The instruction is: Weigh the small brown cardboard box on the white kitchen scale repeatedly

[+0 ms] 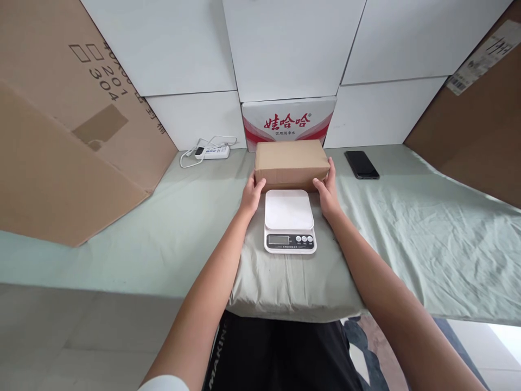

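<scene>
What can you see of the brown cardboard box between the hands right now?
The brown cardboard box is a plain, closed, low rectangular carton with no print showing on its top or front. It lies flat and square to the camera on the pale green cloth, just behind the white kitchen scale and in front of a red-and-white printed carton. The left hand grips its left end and the right hand its right end. Whether it is lifted off the cloth cannot be told.
</scene>
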Tool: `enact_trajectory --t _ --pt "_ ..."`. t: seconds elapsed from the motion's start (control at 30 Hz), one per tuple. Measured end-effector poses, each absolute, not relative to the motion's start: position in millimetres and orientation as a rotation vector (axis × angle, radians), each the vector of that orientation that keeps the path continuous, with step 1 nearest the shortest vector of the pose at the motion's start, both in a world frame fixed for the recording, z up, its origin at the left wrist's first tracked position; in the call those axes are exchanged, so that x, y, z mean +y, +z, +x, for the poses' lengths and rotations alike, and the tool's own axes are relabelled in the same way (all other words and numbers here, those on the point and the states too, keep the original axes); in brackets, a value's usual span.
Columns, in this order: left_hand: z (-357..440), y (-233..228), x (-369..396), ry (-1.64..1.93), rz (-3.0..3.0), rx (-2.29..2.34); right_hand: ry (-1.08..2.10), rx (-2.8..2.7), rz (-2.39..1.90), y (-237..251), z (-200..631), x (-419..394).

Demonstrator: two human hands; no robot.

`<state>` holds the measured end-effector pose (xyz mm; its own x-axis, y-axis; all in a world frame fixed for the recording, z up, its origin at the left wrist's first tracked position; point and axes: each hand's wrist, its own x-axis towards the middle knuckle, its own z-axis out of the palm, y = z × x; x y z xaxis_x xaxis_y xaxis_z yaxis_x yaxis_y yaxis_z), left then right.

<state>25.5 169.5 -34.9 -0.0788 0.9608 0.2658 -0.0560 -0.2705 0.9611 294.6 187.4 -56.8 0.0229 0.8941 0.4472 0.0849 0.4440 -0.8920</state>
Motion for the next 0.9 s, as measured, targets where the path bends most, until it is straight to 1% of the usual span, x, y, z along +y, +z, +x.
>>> enact_trajectory --t 0.73,0.83,0.9 --pt "27 -31 168 1.463 1.291 1.064 0.813 -1.418 -0.935 -61 290 189" --pt "27 -26 168 1.491 1.346 1.019 0.773 -1.477 -0.915 -53 290 188" --pt "27 -16 163 1.543 1.411 0.97 0.699 -1.519 -0.885 -39 291 181"
